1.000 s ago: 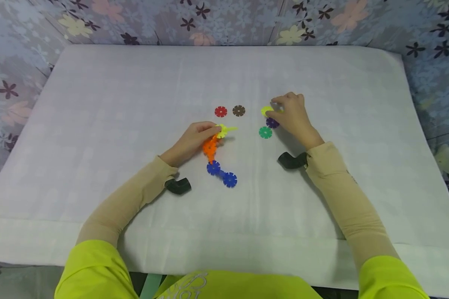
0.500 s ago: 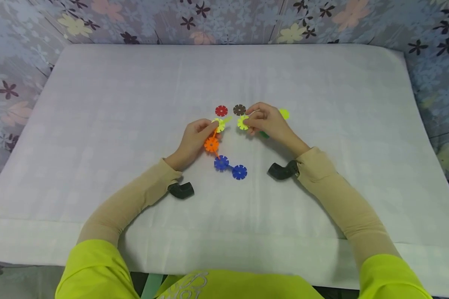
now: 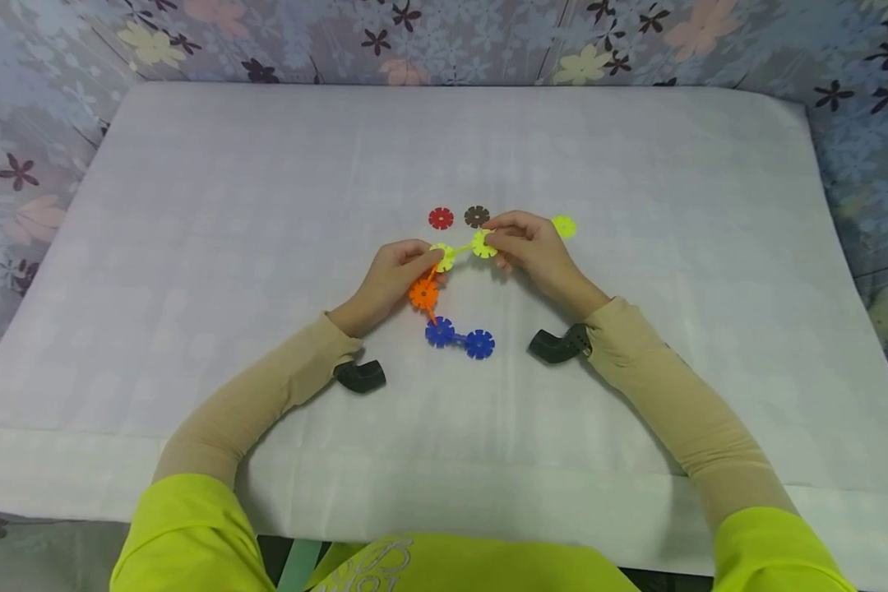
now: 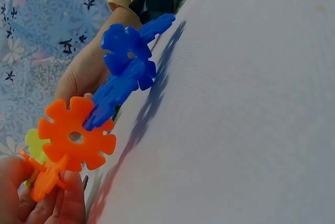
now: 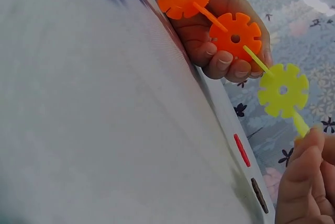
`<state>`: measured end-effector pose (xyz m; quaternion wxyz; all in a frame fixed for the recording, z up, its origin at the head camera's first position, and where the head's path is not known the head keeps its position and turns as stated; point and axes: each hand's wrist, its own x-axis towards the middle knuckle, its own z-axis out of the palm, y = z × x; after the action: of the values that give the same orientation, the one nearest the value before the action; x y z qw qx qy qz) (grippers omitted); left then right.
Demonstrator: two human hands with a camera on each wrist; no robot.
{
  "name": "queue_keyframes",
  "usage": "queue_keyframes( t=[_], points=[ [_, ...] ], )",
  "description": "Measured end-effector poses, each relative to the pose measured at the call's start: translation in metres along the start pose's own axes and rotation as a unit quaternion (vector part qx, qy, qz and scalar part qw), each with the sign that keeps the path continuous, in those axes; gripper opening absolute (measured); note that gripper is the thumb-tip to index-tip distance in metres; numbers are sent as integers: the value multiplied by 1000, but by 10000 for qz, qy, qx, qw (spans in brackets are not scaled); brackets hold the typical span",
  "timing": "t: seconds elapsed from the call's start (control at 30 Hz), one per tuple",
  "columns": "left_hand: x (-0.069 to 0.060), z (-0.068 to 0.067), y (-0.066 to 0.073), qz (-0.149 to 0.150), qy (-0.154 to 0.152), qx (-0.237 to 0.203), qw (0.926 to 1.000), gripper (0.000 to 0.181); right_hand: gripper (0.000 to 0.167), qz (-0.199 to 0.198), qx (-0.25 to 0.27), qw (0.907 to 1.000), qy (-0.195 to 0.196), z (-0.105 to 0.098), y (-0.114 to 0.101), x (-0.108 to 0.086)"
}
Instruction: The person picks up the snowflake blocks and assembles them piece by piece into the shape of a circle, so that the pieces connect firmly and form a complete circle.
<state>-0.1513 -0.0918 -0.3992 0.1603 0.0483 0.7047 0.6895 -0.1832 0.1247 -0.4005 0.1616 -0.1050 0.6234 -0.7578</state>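
the left hand [image 3: 394, 278] has its fingers curled in narrow, holding a chain [image 3: 418, 299] of notched, flower-shaped discs about where orange joins yellow. the right hand [image 3: 536, 249] pinches the chain's yellow end, thumb and finger closed on a yellow disc [image 3: 479, 248]. the chain runs between the two hands, its blue end nearest the person. the left wrist view shows the blue discs [image 4: 118, 42] set crosswise to one another and raised above the white counter [image 3: 266, 205], casting a shadow; the head view does not make that height plain. the right wrist view shows two orange discs [image 5: 222, 38], where the head view shows only one clearly. a red disc [image 3: 434, 220] and a brown disc [image 3: 470, 220] lie beyond the chain, and a loose yellow disc [image 3: 565, 232] lies just right of the right hand.
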Motion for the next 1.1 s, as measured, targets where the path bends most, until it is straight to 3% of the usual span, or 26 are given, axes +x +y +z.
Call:
queue_keyframes(
  t=[0.13, 0.23, 0.47, 0.63, 0.83, 0.97, 1.1],
  points=[
    [0, 0, 1, -99, -50, -63, 9999, 18, 13, 4, 254, 9996, -143, 1, -1, -1],
    [0, 0, 0, -141, -86, -75, 9998, 18, 13, -5, 129, 9997, -205, 3, -1, -2],
    [-2, 0, 0, -37, -186, -115, 9998, 18, 16, -101, 266, 9994, -216, 6, 0, -4],
    [-2, 0, 1, -6, -234, -109, 9997, 19, 17, -171, 146, 9995, -241, 7, 0, -6],
    [-3, -1, 0, 92, -337, -218, 9992, 20, 6, -430, -456, 9979, -136, 10, 2, -7],
    [-2, -1, 1, 63, -352, -405, 9985, 19, 27, -286, -829, 9960, -164, 9, -3, -6],
    [-2, -3, 4, -303, -658, -638, 9953, 23, 40, -50, -1004, 9946, -274, 9, -8, -4]
  ],
)
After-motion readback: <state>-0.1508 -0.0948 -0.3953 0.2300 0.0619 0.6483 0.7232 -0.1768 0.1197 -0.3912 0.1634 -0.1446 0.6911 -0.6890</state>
